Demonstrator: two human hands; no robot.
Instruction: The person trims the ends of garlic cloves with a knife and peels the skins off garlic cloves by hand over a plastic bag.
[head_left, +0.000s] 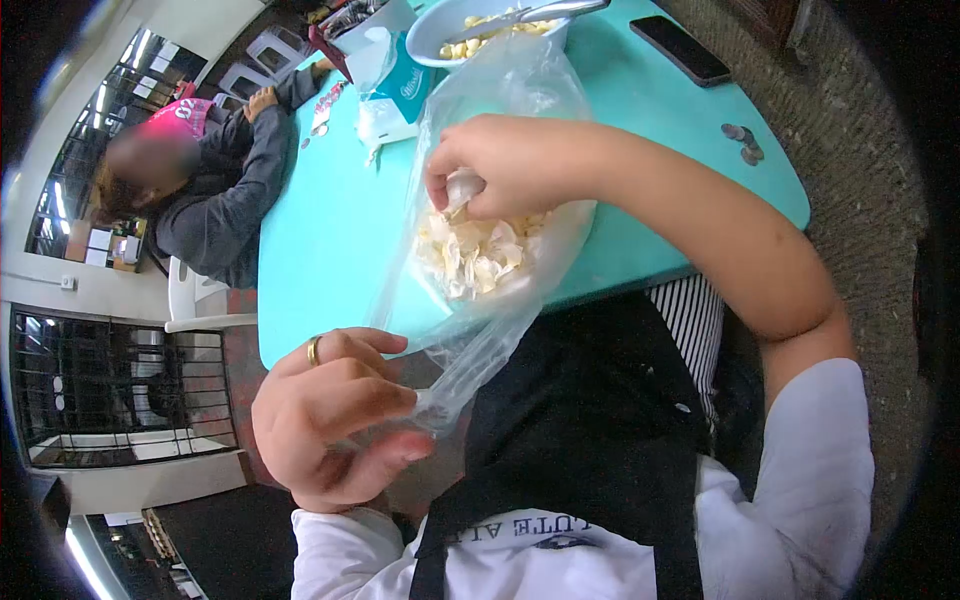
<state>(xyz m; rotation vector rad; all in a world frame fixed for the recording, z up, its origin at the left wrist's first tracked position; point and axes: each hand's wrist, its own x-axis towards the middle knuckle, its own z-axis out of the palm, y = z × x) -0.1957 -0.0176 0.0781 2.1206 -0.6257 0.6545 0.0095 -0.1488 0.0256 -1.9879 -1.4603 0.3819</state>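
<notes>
A clear plastic bag [545, 90] lies across the table, with a heap of papery garlic skins [475, 255] inside. Over that heap, my right hand [505, 165] is closed in a pinch on a whitish piece of garlic [463, 190]; whether it is a clove or loose skin I cannot fully tell. My left hand [335, 420], with a ring on one finger, is near the table's front edge. Its thumb and fingers close on the gathered edge of the bag, pulling it toward my body.
A bowl [425, 45] of peeled garlic cloves [475, 42] stands behind the bag, a knife [560, 12] resting across it. A tissue box [400, 85] is left of it. A phone [680, 50] and several coins [748, 150] lie right. Another person [215, 200] sits at the left side.
</notes>
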